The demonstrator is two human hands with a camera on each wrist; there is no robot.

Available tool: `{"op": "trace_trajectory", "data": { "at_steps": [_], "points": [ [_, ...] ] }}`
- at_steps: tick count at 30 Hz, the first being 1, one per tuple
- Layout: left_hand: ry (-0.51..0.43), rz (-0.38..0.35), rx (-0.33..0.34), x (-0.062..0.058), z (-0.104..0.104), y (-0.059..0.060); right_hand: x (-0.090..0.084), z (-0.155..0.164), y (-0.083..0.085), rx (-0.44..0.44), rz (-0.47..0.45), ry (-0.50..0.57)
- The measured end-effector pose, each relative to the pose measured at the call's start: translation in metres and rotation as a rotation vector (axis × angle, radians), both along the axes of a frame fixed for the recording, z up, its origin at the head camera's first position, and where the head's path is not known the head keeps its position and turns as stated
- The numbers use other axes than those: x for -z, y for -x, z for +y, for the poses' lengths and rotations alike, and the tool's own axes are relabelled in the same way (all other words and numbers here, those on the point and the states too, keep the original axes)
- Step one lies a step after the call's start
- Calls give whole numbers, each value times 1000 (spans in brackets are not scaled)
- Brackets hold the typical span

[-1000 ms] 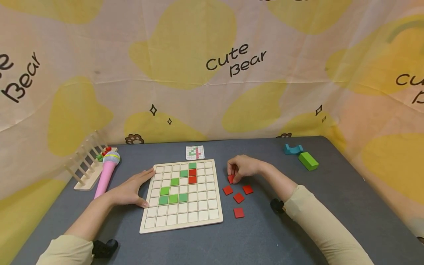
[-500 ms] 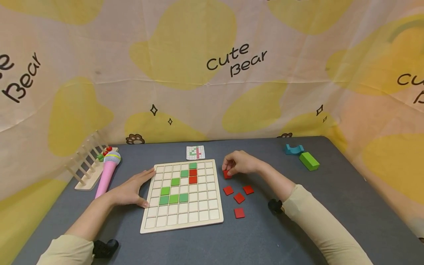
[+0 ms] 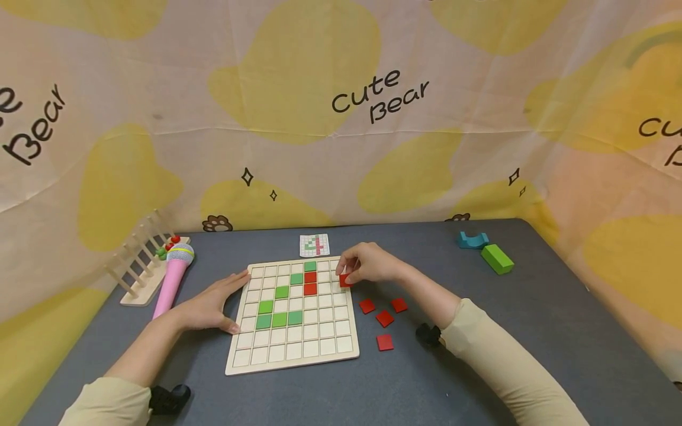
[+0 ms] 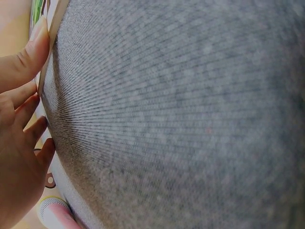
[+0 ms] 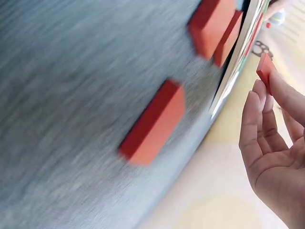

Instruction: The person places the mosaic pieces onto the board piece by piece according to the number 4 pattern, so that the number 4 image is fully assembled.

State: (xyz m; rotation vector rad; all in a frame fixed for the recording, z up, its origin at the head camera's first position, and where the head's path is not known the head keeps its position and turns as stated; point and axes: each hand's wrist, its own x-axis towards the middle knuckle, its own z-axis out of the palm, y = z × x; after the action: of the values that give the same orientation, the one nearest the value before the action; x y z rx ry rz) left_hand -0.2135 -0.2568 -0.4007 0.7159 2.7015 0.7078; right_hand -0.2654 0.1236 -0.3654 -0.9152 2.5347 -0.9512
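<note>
A pale wooden grid board (image 3: 293, 350) lies on the dark table, with several green tiles (image 3: 281, 292) and two red tiles (image 3: 310, 283) in its cells. My left hand (image 3: 209, 303) rests at the board's left edge, thumb and fingertips touching it; the left wrist view shows the thumb (image 4: 35, 50) against the edge. Over the board's right edge, my right hand (image 3: 369, 263) pinches a red tile (image 3: 344, 280) between thumb and fingers. The right wrist view shows that same red tile (image 5: 265, 71) raised clear of the table. Several loose red tiles (image 3: 385, 319) lie right of the board.
A small pattern card (image 3: 314, 245) lies behind the board. At left are a pink toy microphone (image 3: 173, 275) and a wooden peg rack (image 3: 141, 281) with red and green pieces. A blue curved block (image 3: 472, 240) and a green block (image 3: 497, 259) sit at back right.
My right hand has picked up a red tile from the loose ones and moved left with it, over the board's right edge. The left hand stays in place.
</note>
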Motion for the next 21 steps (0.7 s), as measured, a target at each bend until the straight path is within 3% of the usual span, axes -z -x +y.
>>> {"op": "trace_trajectory", "data": {
  "at_steps": [7,21],
  "points": [
    [0,-8,-5,0,0,0,-1,-18,-2,-22,-11,30],
    [1,-8,-10,0,0,0,0,-56,-8,-42,6,-7]
  ]
}}
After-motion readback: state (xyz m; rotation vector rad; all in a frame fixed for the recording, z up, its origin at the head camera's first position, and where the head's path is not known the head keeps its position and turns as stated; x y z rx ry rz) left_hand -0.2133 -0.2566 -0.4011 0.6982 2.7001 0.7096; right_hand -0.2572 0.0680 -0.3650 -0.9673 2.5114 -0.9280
